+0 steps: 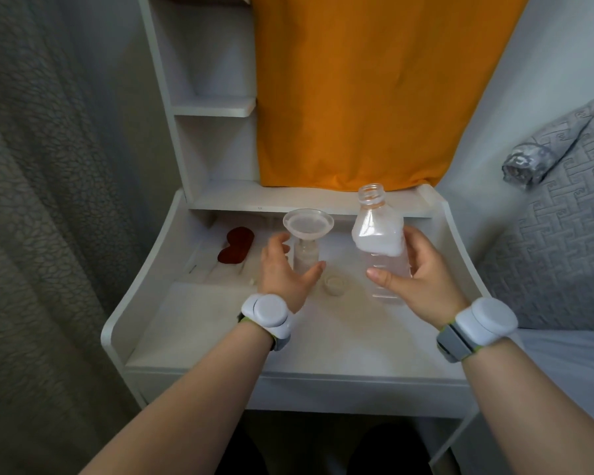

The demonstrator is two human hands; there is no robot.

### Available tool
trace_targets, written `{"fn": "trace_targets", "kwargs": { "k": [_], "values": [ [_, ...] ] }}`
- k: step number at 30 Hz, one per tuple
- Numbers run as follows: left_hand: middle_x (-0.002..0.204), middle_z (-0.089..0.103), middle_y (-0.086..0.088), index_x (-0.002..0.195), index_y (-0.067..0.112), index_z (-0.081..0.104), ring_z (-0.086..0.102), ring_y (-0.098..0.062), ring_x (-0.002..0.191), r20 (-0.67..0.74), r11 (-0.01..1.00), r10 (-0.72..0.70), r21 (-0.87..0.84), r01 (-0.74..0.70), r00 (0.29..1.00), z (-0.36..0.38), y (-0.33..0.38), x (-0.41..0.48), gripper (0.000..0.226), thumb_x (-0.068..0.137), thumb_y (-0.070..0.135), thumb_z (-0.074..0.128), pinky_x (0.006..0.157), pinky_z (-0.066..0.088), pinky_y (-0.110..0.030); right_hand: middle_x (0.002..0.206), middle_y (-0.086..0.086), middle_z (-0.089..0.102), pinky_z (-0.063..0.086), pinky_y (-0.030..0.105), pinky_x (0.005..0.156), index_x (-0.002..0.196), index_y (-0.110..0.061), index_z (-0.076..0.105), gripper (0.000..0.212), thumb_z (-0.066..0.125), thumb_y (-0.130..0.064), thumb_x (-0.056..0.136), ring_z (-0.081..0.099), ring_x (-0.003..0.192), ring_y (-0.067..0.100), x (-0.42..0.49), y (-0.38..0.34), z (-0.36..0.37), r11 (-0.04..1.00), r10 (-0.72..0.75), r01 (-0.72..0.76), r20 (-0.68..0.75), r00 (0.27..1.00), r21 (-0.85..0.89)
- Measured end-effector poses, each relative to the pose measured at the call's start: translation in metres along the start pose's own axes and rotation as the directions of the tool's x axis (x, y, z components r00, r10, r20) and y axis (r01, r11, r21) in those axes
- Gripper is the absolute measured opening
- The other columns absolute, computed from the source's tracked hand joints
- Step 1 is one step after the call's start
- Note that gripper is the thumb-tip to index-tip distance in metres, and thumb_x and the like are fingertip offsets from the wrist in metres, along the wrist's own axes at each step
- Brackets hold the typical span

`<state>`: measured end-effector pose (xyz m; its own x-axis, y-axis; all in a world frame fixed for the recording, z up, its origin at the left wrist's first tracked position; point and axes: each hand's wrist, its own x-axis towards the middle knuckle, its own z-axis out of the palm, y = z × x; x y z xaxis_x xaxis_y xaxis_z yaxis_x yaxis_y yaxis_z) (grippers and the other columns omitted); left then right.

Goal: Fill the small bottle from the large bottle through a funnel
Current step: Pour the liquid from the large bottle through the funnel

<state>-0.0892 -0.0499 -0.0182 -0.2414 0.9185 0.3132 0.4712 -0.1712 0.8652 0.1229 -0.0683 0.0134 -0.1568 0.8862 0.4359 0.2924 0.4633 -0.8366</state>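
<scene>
The setup looks done and the filling at least begun. A clear funnel (308, 223) sits in the neck of the small bottle (306, 260), which stands on the white desk (199, 323) inside the curve of the left hand (283, 270); the fingers are spread on its far side and the thumb on the near side, cupping it — whether they press the plastic or only hover just beside it, I cannot tell. The right hand (417, 269) is wrapped around the lower body of the large bottle (379, 245), thumb across the front, holding it uncapped with its mouth pointing up and away from the funnel, so nothing is pouring. Pale contents show in the small bottle, though its level is hard to read through the hand. White material sits in the tilted large bottle's upper part, so I judge more pouring is left, then removing the funnel.

Just between the two hands a small pale cap (334, 284) lies on the desk — which bottle it belongs to is unclear. Beyond the left hand lies a dark red object (235, 250), too blurred to name.
</scene>
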Motion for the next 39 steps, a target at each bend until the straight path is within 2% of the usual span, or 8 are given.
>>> {"fn": "trace_targets", "kwargs": {
  "k": [8,12,17,25,29,31,36,39],
  "values": [
    [0.083,0.051,0.022,0.116,0.029,0.044,0.051,0.005,0.074,0.025,0.997,-0.020,-0.070,0.022,0.999,0.013,-0.016,0.010,0.056,0.071,0.034,0.077,0.061,0.035,-0.011,0.124,-0.019,0.057,0.046,0.039,0.098,0.130,-0.039,0.043,0.072,0.077,-0.037,0.067,0.054,0.116,0.003,0.004,-0.005,-0.005,0.991,-0.005,0.011,0.045,0.999,-0.131],
    [0.087,0.061,0.010,0.108,0.031,0.044,0.058,-0.007,0.076,0.089,0.988,0.002,-0.154,0.012,0.996,0.012,-0.026,0.017,0.045,0.074,0.028,0.074,0.066,0.044,-0.019,0.124,-0.022,0.055,0.046,0.032,0.095,0.128,-0.043,0.040,0.072,0.077,-0.038,0.067,0.052,0.115,0.000,0.008,-0.010,-0.009,0.984,-0.002,0.012,0.052,0.999,-0.178],
    [0.099,0.065,0.006,0.101,0.034,0.051,0.063,-0.015,0.092,0.204,0.969,0.063,-0.247,-0.011,0.977,0.008,-0.038,0.023,0.034,0.078,0.019,0.070,0.090,0.051,-0.040,0.121,-0.020,0.055,0.045,0.027,0.092,0.129,-0.038,0.042,0.070,0.077,-0.037,0.068,0.052,0.111,-0.002,0.015,-0.017,-0.012,0.961,-0.007,0.026,0.069,0.998,-0.276],
    [0.096,0.064,0.011,0.101,0.043,0.052,0.061,-0.009,0.087,0.247,0.954,0.103,-0.299,-0.026,0.964,0.009,-0.041,0.025,0.035,0.071,0.032,0.064,0.087,0.052,-0.036,0.123,-0.019,0.054,0.041,0.028,0.091,0.128,-0.043,0.040,0.070,0.075,-0.043,0.068,0.049,0.116,0.009,0.025,-0.027,-0.017,0.886,-0.029,0.068,0.092,0.995,-0.459],
    [0.104,0.066,-0.014,0.106,0.039,0.052,0.060,-0.022,0.092,0.260,0.942,0.130,-0.334,-0.037,0.957,0.008,-0.041,0.023,0.041,0.066,0.040,0.063,0.089,0.049,-0.045,0.122,-0.017,0.054,0.041,0.028,0.092,0.129,-0.041,0.042,0.071,0.076,-0.041,0.067,0.050,0.116,0.011,0.028,-0.030,-0.021,0.854,-0.025,0.070,0.094,0.995,-0.515],
    [0.107,0.065,-0.020,0.108,0.035,0.052,0.058,-0.024,0.093,0.268,0.937,0.139,-0.346,-0.039,0.953,0.009,-0.041,0.023,0.041,0.069,0.036,0.063,0.090,0.048,-0.048,0.124,-0.017,0.053,0.042,0.031,0.095,0.131,-0.039,0.042,0.073,0.077,-0.040,0.067,0.049,0.118,0.013,0.029,-0.033,-0.023,0.837,-0.018,0.065,0.092,0.996,-0.544],
    [0.099,0.065,0.005,0.111,0.029,0.051,0.061,-0.008,0.089,0.293,0.919,0.155,-0.394,-0.029,0.944,0.010,-0.044,0.024,0.039,0.074,0.022,0.062,0.084,0.050,-0.029,0.134,-0.013,0.051,0.042,0.041,0.100,0.134,-0.041,0.039,0.077,0.074,-0.045,0.066,0.046,0.124,0.016,0.036,-0.038,-0.028,0.772,0.015,0.056,0.106,0.994,-0.633],
    [0.098,0.064,0.007,0.112,0.029,0.051,0.061,-0.008,0.088,0.291,0.917,0.160,-0.399,-0.032,0.943,0.010,-0.046,0.024,0.040,0.074,0.023,0.062,0.084,0.050,-0.029,0.139,-0.012,0.048,0.042,0.044,0.101,0.136,-0.041,0.036,0.079,0.073,-0.045,0.067,0.045,0.127,0.018,0.041,-0.040,-0.030,0.740,0.026,0.060,0.117,0.993,-0.670]
  ]
}}
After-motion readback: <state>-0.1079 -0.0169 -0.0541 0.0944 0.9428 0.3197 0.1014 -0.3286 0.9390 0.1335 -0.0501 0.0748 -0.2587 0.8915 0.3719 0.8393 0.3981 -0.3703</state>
